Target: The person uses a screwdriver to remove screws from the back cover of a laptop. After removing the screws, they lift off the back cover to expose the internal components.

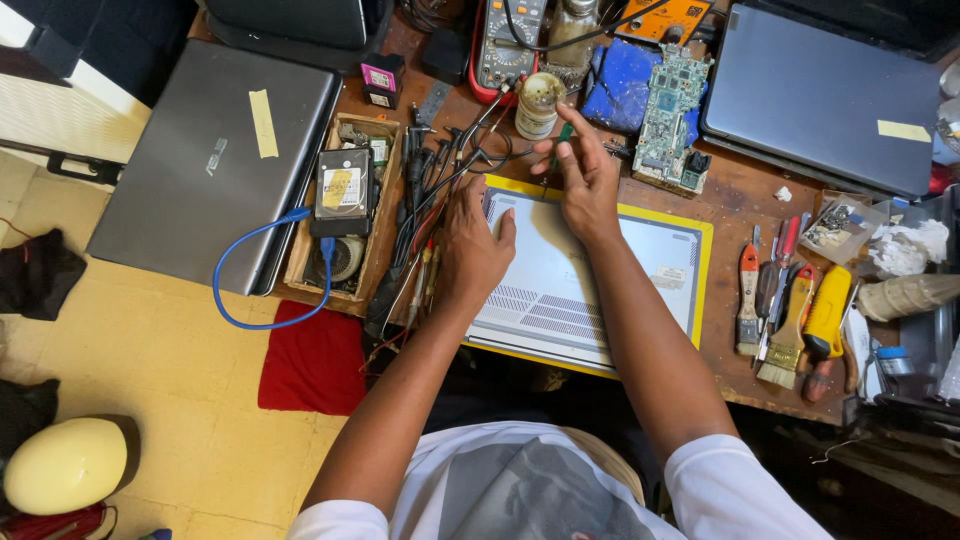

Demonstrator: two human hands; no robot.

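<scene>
The upturned laptop (590, 285) lies on a yellow mat near the tabletop's front edge, bottom cover still on. The left hand (470, 245) presses flat on its left corner, fingers spread. The right hand (585, 180) pinches a thin green-handled screwdriver (562, 140) at the rear edge.

The person wears a white short-sleeved T-shirt (520, 490) with a large grey print on the chest — its sleeves end above the elbows. Both forearms are bare, and the left hand (470, 250) and right hand (585, 180) show no gloves, rings or watch.
</scene>
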